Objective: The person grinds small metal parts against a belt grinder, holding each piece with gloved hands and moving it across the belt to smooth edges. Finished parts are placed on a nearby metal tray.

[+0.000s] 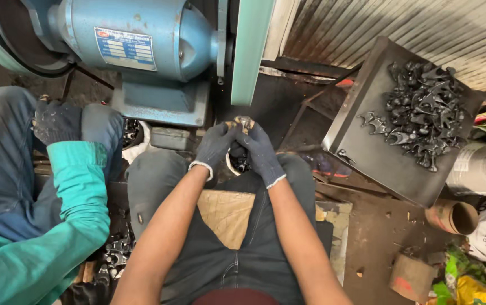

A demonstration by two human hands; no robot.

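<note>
Both gloved hands, left hand [216, 148] and right hand [261, 151], are pinching a small metal part [244, 122] between their fingertips; it is appearing rigid, light, sharp-edged, best gripped by its flat flanks.

Piece: small dull-grey forged metal part [244, 122]
Pose: upright, upper end showing
Place: pinched between two gloved hands, just below the green belt

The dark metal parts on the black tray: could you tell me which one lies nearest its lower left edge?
The small curved part lying alone on the black tray, below the bat-shaped piece and well apart from the heap.
</note>
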